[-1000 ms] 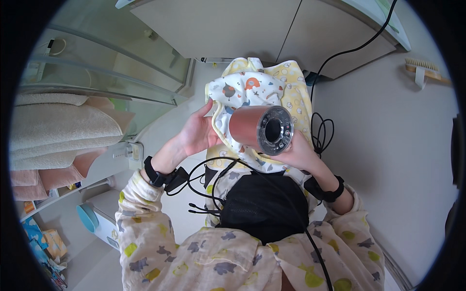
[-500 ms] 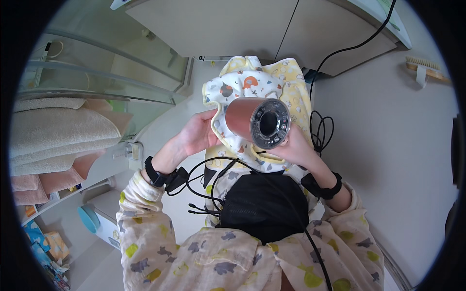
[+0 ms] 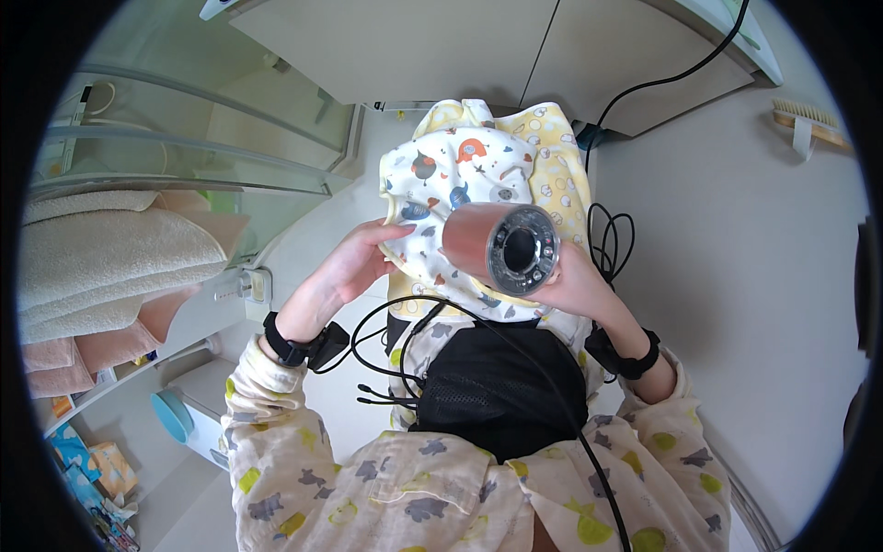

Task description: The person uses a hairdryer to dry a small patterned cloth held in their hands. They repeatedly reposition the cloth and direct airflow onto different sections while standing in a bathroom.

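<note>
In my right hand [image 3: 577, 279] is a pinkish-copper hair dryer [image 3: 478, 247], its round clear-rimmed end with a dark centre tipped up toward me. The dryer's barrel hides the handle and part of those fingers. Beneath it lies a white baby cloth [image 3: 432, 170] with animal prints and yellow trim. My left hand [image 3: 354, 262] pinches this cloth's left edge, thumb on top and fingers mostly hidden under it. Under the white cloth, a yellow patterned cloth [image 3: 559, 175] spreads over my lap.
Black cables [image 3: 391, 336] loop over my lap beside a black pouch [image 3: 497, 386]. A black cord [image 3: 662, 89] runs up at the right, with coils near my right hand. Towels [image 3: 120, 258] hang at left; a cabinet [image 3: 441, 46] stands ahead. A brush [image 3: 809, 124] hangs on the right wall.
The hair dryer has shifted slightly right with my right hand. My left thumb now lies over the white cloth's edge, and the cloth is spread flatter, showing more prints.
</note>
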Available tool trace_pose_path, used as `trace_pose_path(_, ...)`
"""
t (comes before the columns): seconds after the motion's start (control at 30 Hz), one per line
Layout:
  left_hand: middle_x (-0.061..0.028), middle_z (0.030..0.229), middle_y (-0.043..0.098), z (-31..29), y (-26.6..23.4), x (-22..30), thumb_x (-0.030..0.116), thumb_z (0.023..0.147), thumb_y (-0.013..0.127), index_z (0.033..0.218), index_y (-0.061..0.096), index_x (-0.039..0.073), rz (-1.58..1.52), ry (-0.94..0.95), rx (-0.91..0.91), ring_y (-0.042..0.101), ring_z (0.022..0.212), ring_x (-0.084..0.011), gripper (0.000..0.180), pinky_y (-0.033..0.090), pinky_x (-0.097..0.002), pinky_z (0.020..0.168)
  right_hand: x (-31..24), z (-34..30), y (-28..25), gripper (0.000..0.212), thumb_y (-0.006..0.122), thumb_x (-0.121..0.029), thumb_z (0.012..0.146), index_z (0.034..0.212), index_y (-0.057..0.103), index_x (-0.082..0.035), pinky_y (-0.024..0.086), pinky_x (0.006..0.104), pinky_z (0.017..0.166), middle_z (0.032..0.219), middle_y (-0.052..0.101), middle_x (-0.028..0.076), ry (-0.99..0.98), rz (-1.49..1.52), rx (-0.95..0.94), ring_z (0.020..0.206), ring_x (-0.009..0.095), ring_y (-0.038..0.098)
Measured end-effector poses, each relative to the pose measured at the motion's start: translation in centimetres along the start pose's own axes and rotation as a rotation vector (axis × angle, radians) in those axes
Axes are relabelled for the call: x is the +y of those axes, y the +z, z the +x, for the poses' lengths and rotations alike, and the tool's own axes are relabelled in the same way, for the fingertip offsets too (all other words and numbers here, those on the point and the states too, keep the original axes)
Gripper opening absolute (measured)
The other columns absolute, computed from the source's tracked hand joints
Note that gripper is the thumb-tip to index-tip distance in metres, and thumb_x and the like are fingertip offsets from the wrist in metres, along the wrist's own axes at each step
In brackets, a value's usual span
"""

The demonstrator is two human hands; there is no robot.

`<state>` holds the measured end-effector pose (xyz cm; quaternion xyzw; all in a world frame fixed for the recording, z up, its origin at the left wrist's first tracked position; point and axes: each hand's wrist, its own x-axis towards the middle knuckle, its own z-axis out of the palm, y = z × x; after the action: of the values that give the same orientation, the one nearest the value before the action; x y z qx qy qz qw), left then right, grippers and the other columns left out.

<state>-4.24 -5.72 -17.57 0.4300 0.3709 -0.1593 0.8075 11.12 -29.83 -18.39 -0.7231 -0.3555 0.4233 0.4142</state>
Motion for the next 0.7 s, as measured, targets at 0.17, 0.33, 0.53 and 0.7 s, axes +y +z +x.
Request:
trace_pose_path(0.17, -0.0053, 0.104, 0.061, 0.1, -0.5, -1.2, 0.02, 0.082, 0.064, 0.112, 0.054, -0.001, 0.373, 0.046, 0.07, 0.057, 0.094, -0.0135, 0.039, 0.044, -0.0291, 0.082, 0.6, -0.8, -0.8, 0.038, 0.076, -0.019, 0.063, 0.092, 0.061, -0.001, 0.047, 0.0297, 0.072, 0.085, 0.065, 0.011, -0.06, 0.126, 0.06, 0.078, 0.02, 0.063)
trace_pose_path(0.33, -0.0091, 0.109, 0.059, 0.3, 0.2, -1.3, 0.021, 0.08, 0.068, 0.116, 0.051, -0.002, 0.339, 0.008, 0.077, 0.056, 0.098, -0.015, 0.046, 0.043, -0.0305, 0.086, 0.8, -0.7, -0.6, 0.037, 0.077, -0.02, 0.064, 0.091, 0.062, -0.001, 0.047, 0.0291, 0.072, 0.084, 0.065, 0.011, -0.034, 0.165, 0.027, 0.077, 0.019, 0.062)
trace_pose_path(0.53, -0.0139, 0.117, 0.054, -0.5, 1.0, -0.6, -0.003, 0.076, 0.047, 0.118, 0.048, -0.004, -0.15, 0.053, -0.041, 0.053, 0.107, -0.0196, 0.041, 0.04, -0.031, 0.093, 0.0, -0.3, 0.2, 0.032, 0.076, -0.017, 0.065, 0.088, 0.062, -0.001, 0.047, 0.0292, 0.072, 0.083, 0.065, 0.009, -0.093, 0.124, 0.03, 0.077, 0.016, 0.062)
trace_pose_path(0.7, -0.0117, 0.114, 0.051, -1.2, 0.6, 0.8, -0.007, 0.065, 0.044, 0.113, 0.051, 0.001, 0.737, 0.368, -0.203, 0.05, 0.109, -0.0263, 0.05, 0.038, -0.0366, 0.096, -0.9, -1.1, -1.1, 0.031, 0.076, -0.013, 0.064, 0.089, 0.061, -0.001, 0.047, 0.0275, 0.07, 0.081, 0.064, 0.005, -0.117, 0.197, 0.1, 0.076, 0.012, 0.06)
